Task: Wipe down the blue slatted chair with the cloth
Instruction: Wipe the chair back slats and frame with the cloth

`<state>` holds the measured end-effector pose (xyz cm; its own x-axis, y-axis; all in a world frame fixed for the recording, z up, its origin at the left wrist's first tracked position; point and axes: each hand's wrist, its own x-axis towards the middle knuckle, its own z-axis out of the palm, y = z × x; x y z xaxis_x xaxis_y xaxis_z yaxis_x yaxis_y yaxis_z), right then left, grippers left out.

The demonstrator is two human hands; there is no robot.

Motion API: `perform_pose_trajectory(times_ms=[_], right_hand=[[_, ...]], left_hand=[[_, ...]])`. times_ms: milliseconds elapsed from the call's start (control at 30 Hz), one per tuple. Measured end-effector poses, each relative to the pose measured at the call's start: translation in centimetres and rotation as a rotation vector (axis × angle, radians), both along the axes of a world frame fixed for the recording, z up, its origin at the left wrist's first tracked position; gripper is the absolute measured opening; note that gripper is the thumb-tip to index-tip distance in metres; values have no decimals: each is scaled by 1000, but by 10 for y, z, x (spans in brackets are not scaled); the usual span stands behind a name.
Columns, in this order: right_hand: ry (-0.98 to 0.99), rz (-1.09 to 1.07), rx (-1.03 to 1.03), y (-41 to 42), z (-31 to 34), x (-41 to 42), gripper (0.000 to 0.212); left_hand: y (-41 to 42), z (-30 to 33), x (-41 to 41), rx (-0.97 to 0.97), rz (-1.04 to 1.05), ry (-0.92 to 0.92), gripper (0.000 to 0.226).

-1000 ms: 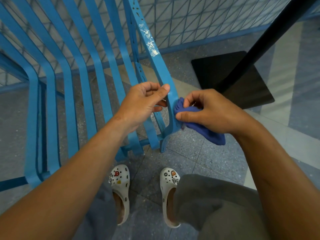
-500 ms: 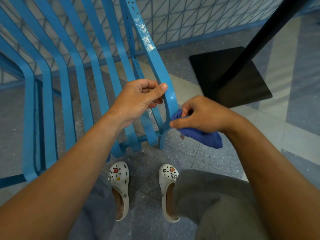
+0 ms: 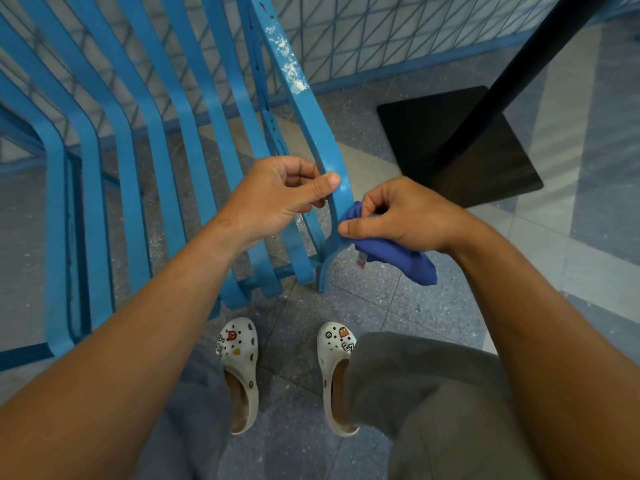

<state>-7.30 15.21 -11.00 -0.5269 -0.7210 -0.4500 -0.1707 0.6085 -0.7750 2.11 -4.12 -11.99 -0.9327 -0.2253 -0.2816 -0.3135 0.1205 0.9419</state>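
A blue slatted chair [image 3: 145,140] fills the upper left of the view, seen from above by a person standing just in front of it. Its outermost slat [image 3: 304,109] runs as a long strip from the top centre down toward the person, then curves under near the floor. White flecks mark its upper stretch.

The left hand [image 3: 277,195] grips this slat from the left, thumb pressed on its face, fingers curled behind. The right hand [image 3: 405,216] pinches a bunched dark blue cloth [image 3: 398,254] against the slat's right edge, just below the left hand; the cloth's loose end hangs to the right.

Both hands sit at the slat's lower bend, the right one nearer its foot. The flecked part lies up and away from both hands, so wiping it likely means sliding the cloth up along the slat.
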Motion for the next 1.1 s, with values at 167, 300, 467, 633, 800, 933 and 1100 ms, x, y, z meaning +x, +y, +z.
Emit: perform_pose_trajectory(times_ms=[167, 300, 467, 633, 800, 933, 1100], right_hand=[[53, 84, 142, 2, -21, 1, 34], [95, 109, 224, -2, -41, 6, 29], [152, 88, 136, 1, -9, 4, 29], [89, 10, -7, 1, 6, 3, 36], [140, 51, 16, 0, 16, 1, 29], [244, -11, 6, -4, 22, 5, 24], [324, -274, -207, -28, 30, 6, 15]], left_hand=[[0, 0, 0, -8, -10, -3, 40], [1, 0, 1, -12, -5, -4, 40], [-1, 2, -1, -9, -12, -3, 35], [-4, 5, -4, 19, -13, 32, 20], [-8, 4, -12, 74, 133, 65, 26], [-12, 1, -24, 103, 268, 97, 49], [-17, -3, -36, 117, 357, 125, 55]])
